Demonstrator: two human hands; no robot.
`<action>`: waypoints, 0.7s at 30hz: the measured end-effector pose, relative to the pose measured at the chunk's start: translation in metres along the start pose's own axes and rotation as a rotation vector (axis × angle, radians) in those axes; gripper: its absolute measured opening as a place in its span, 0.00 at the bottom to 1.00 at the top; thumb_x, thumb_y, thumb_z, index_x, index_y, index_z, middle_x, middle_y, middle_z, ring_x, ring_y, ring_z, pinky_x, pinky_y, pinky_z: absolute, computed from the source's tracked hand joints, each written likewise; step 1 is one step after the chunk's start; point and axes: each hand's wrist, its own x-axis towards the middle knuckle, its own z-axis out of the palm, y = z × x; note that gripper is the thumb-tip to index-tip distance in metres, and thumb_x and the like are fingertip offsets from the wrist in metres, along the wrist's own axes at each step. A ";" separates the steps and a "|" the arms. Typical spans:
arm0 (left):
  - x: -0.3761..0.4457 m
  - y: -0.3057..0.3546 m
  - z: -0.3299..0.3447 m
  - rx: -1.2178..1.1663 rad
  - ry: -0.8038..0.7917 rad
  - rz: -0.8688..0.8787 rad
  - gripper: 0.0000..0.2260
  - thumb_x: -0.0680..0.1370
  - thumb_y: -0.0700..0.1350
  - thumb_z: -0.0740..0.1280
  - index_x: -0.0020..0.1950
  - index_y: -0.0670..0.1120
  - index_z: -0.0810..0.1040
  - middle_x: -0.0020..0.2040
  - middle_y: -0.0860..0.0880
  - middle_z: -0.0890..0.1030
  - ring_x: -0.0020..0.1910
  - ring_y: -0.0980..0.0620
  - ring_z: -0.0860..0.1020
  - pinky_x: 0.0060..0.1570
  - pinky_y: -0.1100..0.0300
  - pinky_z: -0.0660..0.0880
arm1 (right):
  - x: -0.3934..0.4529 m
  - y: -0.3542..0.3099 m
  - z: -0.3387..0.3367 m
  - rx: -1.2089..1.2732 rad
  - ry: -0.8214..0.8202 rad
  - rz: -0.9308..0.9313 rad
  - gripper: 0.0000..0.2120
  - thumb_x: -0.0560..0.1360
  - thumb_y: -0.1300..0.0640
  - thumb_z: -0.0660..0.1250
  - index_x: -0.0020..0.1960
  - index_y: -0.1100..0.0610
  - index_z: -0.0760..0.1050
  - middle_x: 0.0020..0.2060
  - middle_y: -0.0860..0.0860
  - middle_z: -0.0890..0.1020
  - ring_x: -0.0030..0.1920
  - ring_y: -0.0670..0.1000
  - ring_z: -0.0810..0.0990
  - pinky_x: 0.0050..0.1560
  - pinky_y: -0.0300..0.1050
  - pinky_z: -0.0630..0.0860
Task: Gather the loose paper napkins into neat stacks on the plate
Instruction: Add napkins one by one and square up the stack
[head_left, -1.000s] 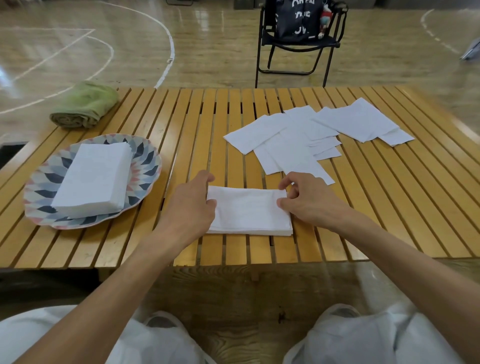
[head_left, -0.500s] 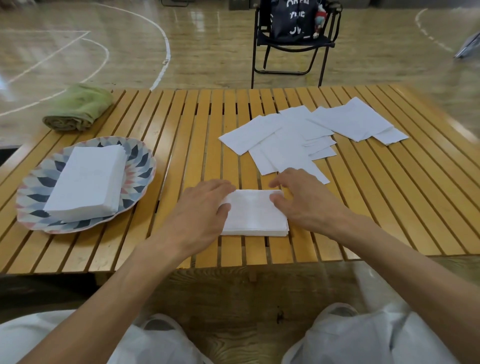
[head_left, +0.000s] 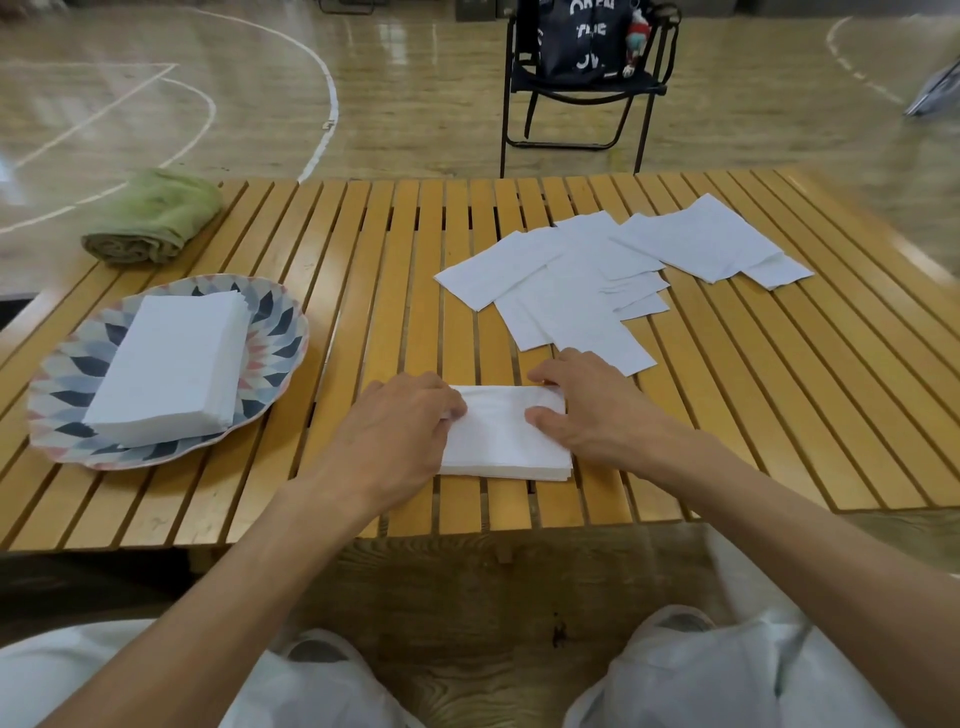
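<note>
White napkins (head_left: 597, 275) — plate (head_left: 275, 322) patterned blue, pink, grey — green towel (head_left: 156, 213).

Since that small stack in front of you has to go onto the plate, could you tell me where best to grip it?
Probably by its two short ends, one hand from each side. The small napkin stack lies flat, wider than deep, with the left hand and right hand already at those ends; pinching there should keep the sheets aligned on the way to the plate.

Bare slats (head_left: 363, 332) between plate (head_left: 283, 332), napkins (head_left: 571, 291)
</note>
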 end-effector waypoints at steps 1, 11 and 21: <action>0.000 0.000 0.000 0.007 0.001 0.003 0.12 0.82 0.44 0.62 0.62 0.54 0.79 0.62 0.56 0.78 0.59 0.54 0.74 0.63 0.54 0.70 | 0.002 -0.001 0.000 0.017 -0.024 0.014 0.20 0.78 0.48 0.68 0.68 0.52 0.74 0.62 0.50 0.76 0.60 0.51 0.74 0.61 0.48 0.73; 0.005 0.005 -0.002 -0.085 -0.022 0.037 0.25 0.77 0.48 0.69 0.72 0.56 0.66 0.69 0.56 0.68 0.66 0.55 0.65 0.66 0.59 0.59 | -0.002 -0.005 -0.007 0.322 -0.148 -0.004 0.07 0.72 0.56 0.70 0.44 0.49 0.72 0.44 0.46 0.77 0.42 0.47 0.76 0.37 0.40 0.69; 0.012 0.009 -0.020 -0.708 0.059 -0.142 0.06 0.76 0.47 0.70 0.52 0.52 0.77 0.44 0.56 0.80 0.43 0.60 0.78 0.38 0.62 0.78 | -0.014 -0.013 -0.033 0.934 0.100 -0.115 0.29 0.72 0.51 0.76 0.69 0.44 0.69 0.51 0.48 0.85 0.50 0.47 0.84 0.48 0.43 0.82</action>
